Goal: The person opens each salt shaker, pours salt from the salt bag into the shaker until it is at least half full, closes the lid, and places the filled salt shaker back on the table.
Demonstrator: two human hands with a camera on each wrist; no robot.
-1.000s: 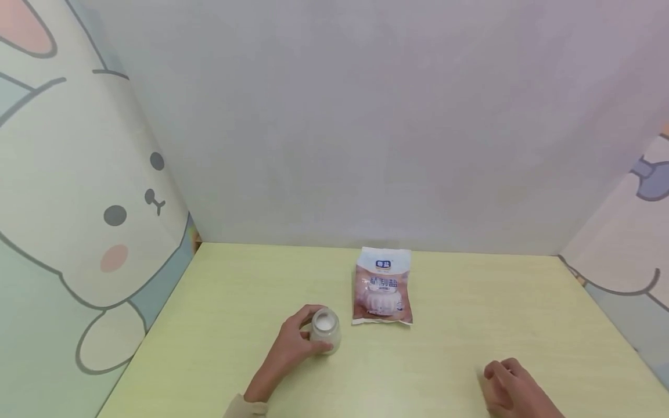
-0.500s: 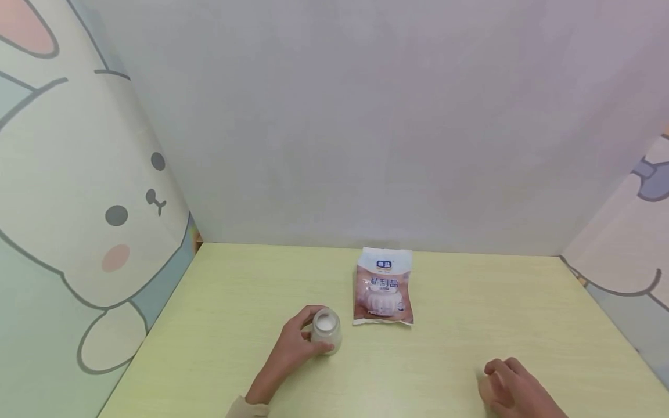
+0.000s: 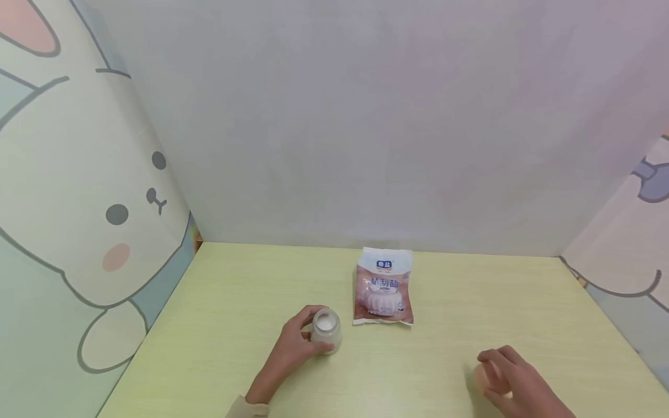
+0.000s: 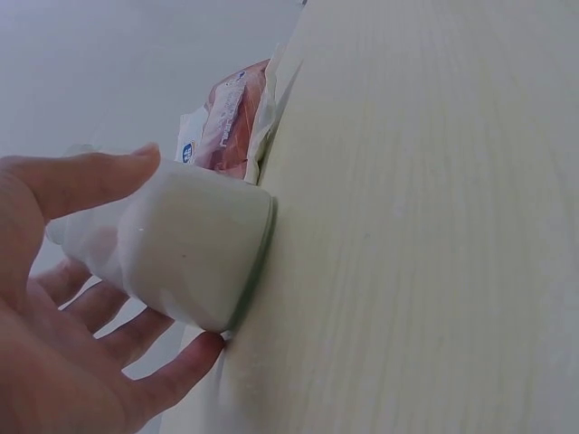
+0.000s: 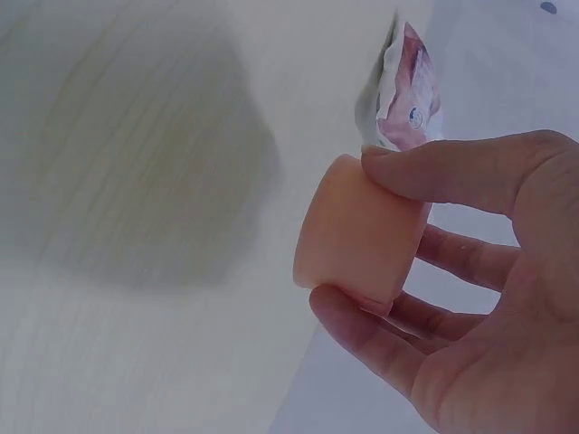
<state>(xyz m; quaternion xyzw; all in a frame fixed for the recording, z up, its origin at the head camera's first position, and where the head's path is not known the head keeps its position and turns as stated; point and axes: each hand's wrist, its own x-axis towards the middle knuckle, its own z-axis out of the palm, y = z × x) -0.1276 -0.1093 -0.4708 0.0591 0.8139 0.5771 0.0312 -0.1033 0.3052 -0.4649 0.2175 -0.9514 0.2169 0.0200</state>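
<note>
My left hand (image 3: pixel 295 342) grips a small glass jar (image 4: pixel 194 244) round its side, thumb on one side and fingers on the other. The jar stands upright on the table, its mouth uncovered, with white contents (image 3: pixel 326 323) inside. On the right, my right hand (image 3: pixel 522 383) holds a peach-coloured cylindrical cap (image 5: pixel 362 235) between thumb and fingers. In the right wrist view the cap is held over the table, its shadow beside it; in the head view the fingers partly hide it. A brown and white bag of salt (image 3: pixel 384 290) lies beyond the jar, slightly to its right.
The pale yellow table (image 3: pixel 444 325) meets a plain grey back wall (image 3: pixel 334 128). Side panels with cartoon animals (image 3: pixel 78 174) bound it at left and right. Both forearms reach in from the near edge.
My right hand has moved slightly left and up in the head view with the cap, more of which now shows. The left hand and the jar stay in place.
</note>
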